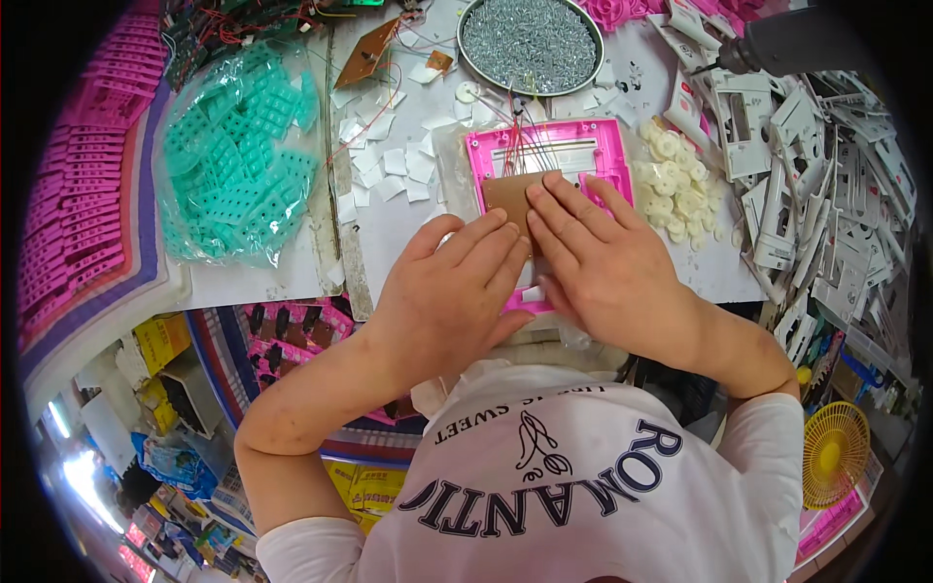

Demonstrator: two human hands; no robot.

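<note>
Bag [275, 251] of clear plastic, left of the left hand [452, 277], holds teal keypads [238, 131]. Pink casing [609, 146] lies under the 2 hands. Beyond them, 1 round tray [486, 84] holds silvery screws [530, 44]. Brown board [505, 194] rests over the casing beneath the fingertips: left fingers close together, the right hand's [607, 257] slightly spread. Even pressure should keep it flat, with red wires [511, 136] clear of its edges.

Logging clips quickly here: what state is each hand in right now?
Left hand: open, fingertips on the brown board over the pink casing.
Right hand: open, fingers extended, fingertips on the same board.
</note>
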